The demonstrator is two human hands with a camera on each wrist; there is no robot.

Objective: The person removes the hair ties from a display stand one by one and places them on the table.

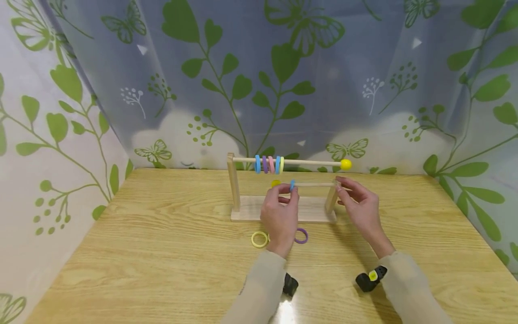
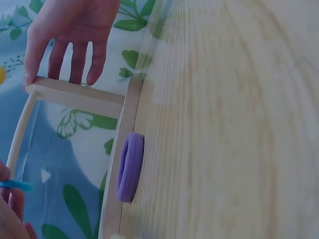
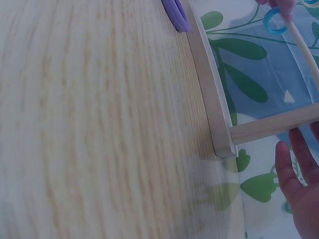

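Observation:
A wooden ring stand has a bare base (image 1: 311, 212), a tall left post (image 1: 234, 184) and a short right post (image 1: 331, 199). My left hand (image 1: 280, 218) pinches a light blue ring (image 1: 292, 185) that is around the lower rod (image 1: 313, 184), near the rod's yellow end ball (image 1: 276, 183). At the top of the short post, the thumb and index finger of my right hand (image 1: 363, 208) grip the wood; its other fingers extend behind the post in the left wrist view. Above, the upper rod (image 1: 311, 162) carries several blue, purple, pink and yellow rings.
On the table in front of the base lie a yellow ring (image 1: 259, 240) and a purple ring (image 1: 301, 236), with another yellow ring mostly hidden by my left hand. The upper rod ends in a yellow ball (image 1: 346, 164). A leaf-patterned curtain (image 1: 251, 90) hangs behind the table.

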